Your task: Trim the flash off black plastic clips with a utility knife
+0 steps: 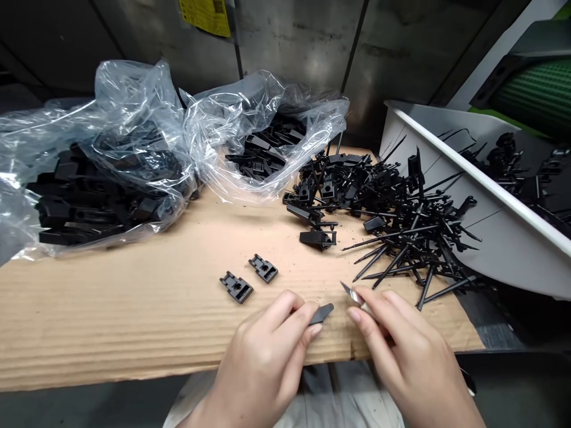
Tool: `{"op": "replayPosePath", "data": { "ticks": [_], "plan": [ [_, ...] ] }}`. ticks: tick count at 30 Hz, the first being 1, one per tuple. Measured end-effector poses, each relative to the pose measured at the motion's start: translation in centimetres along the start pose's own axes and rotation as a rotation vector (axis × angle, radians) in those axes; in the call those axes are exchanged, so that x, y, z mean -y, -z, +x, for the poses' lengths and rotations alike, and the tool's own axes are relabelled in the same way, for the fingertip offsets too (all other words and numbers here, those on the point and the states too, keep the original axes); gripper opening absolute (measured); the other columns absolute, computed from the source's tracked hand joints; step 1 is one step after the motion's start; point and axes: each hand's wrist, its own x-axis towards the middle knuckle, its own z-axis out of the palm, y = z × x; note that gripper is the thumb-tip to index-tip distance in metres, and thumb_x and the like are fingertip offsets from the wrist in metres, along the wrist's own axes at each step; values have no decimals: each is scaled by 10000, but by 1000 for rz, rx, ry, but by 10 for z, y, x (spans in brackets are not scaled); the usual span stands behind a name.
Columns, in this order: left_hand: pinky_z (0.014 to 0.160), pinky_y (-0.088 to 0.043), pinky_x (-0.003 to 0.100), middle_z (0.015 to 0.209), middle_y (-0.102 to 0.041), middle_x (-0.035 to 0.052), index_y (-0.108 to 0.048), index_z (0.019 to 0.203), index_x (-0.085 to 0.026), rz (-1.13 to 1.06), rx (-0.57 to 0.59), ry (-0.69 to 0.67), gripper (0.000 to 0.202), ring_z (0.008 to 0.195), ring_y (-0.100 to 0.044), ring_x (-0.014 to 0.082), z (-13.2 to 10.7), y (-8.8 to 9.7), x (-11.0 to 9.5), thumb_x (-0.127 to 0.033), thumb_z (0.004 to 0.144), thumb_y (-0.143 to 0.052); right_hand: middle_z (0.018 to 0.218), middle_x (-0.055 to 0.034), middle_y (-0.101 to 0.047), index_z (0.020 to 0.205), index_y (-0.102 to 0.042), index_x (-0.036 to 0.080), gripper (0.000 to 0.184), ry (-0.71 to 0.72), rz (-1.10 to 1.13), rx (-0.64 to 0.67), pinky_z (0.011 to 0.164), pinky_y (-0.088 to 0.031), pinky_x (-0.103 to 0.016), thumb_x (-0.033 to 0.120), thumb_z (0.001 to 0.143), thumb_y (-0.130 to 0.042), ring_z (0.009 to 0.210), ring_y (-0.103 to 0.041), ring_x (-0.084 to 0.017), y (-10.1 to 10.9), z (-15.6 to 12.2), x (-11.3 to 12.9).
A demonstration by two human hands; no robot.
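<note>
Close to the cardboard's front edge, my left hand (276,345) is closed round a small flat black plastic part (322,313), whose rounded end sticks out past the fingertips. My right hand (397,339) pinches a craft knife (352,292) with a pointed blade. The blade tip is apart from the black part and points up and left. Two black rectangular clips, a nearer one (236,288) and a farther one (263,268), lie beyond my left hand. A heap of black plastic pieces with thin sprues (392,202) spreads past my right hand.
Corrugated cardboard (111,315) covers the work surface. A clear bag (134,89) of black parts lies at the left, with a second clear bag (218,125) beside it. At the right stands a white bin (446,148) with more black pieces. Metal panels (294,47) rise behind.
</note>
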Motion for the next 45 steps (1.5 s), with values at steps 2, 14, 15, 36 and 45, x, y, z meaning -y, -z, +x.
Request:
{"op": "replayPosePath", "data": {
  "ticks": [2, 14, 15, 36, 45],
  "plan": [
    [603, -492, 248, 787, -615, 48, -617, 988, -157, -36, 44, 42, 260, 681, -618, 170, 4, 5, 0, -107, 891, -381, 869, -56, -623, 1114, -565, 198, 253, -6, 5, 4, 570, -541, -252, 265, 909, -434, 717, -660, -163, 1, 7, 2],
    [558, -380, 252, 678, -567, -16, -462, 714, -209, -93, 200, 246, 196, 618, -566, 163, 20, 16, 5, -159, 886, -383, 814, -38, -658, 1073, -607, 154, 235, 315, -65, -45, 675, -466, -260, 136, 881, -473, 708, -634, -152, -2, -8, -10],
    [563, -376, 253, 685, -563, -14, -459, 716, -207, -97, 200, 251, 195, 624, -563, 163, 19, 16, 4, -157, 887, -381, 817, -39, -657, 1087, -602, 145, 247, 326, -83, -54, 674, -457, -266, 129, 877, -473, 705, -629, -155, -3, -8, -8],
    [614, -373, 248, 728, -559, -8, -486, 757, -188, -134, 165, 232, 173, 674, -555, 154, 16, 14, 4, -129, 895, -401, 747, -29, -640, 991, -613, 137, 285, 463, -289, 7, 553, -393, -279, 103, 885, -351, 642, -602, -160, 17, 13, 6],
    [598, -366, 245, 719, -564, -18, -494, 762, -188, -135, 170, 256, 168, 656, -550, 146, 16, 16, 4, -146, 901, -410, 831, -101, -677, 1026, -616, 80, 251, 509, -145, -67, 573, -404, -297, 103, 900, -400, 727, -602, -215, 5, 5, 1]
  ]
}}
